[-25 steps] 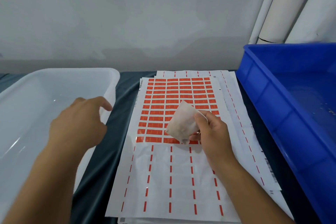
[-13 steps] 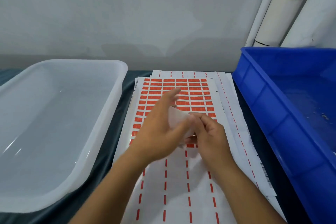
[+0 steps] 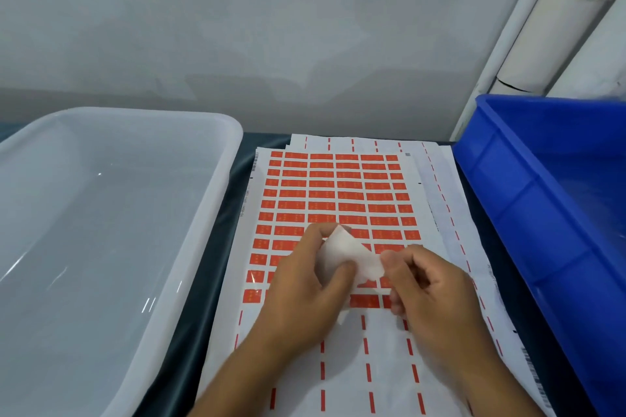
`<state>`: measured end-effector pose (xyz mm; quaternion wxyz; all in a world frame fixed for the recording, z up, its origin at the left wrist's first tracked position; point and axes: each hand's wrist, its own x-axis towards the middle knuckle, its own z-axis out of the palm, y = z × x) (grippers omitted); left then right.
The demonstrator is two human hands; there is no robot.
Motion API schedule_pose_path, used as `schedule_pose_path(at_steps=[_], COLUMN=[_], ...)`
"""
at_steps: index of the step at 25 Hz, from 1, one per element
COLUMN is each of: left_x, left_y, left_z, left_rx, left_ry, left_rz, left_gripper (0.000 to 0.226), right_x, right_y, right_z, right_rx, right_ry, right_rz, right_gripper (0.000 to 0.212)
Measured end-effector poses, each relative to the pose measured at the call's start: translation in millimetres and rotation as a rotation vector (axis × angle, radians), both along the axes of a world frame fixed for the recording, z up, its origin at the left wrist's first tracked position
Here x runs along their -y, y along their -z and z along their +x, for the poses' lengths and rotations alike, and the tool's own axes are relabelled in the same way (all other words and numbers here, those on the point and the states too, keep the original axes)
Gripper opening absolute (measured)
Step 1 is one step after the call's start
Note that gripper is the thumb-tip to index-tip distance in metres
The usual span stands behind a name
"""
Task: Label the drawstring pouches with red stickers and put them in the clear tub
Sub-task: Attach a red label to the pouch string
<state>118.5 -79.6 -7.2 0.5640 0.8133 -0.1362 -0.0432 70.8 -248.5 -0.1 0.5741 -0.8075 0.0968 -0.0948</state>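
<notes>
While both hands pinch the white pouch [image 3: 349,256] above the sticker sheet [image 3: 338,193], left hand [image 3: 305,291] and right hand [image 3: 426,291] clamped on it, clear tub [image 3: 210,200] sits leftward, blue crate [image 3: 508,193] rightward.

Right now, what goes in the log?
left hand: holds pouch | right hand: pinches pouch | over sticker sheet | clear tub: no pouches

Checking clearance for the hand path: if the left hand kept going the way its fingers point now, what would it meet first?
The left hand points up and right, already gripping the white pouch. Going on, it would likely meet the right hand pinching the pouch's other end, over the sticker sheet. Depth is unclear.
</notes>
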Motion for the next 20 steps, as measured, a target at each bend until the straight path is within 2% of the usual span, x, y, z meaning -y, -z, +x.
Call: schedule_pose_path(at_steps=[5,8,9,11,13,17,20], left_x=[0,1,1,-1,-1,-3,-4], left_y=[-7,-11,-12,-12,-9,-3,-2], left_z=[-9,-12,-13,-12,-11,-11,-8], left_rx=[0.042,0.07,0.081,0.122,0.159,0.22,0.259], left_ry=[0.04,0.034,0.043,0.049,0.043,0.009,0.011], left_rz=[0.041,0.046,0.042,0.104,0.229,0.504,0.561], left_gripper=[0.03,0.037,0.046,0.063,0.065,0.05,0.034], right_x=[6,6,6,6,5,7,14], right_y=[-18,-21,-21,-18,-14,-13,-15], right_z=[4,10,12,12,11,12,14], right_rx=[-0.133,-0.134,-0.135,-0.131,-0.123,-0.061,-0.024], right_ry=[-0.189,-0.26,-0.261,-0.24,-0.209,-0.097,0.002], right_rz=[0.347,0.468,0.492,0.511,0.508,0.559,0.722], right_gripper=[0.032,0.027,0.029,0.032,0.033,0.028,0.023])
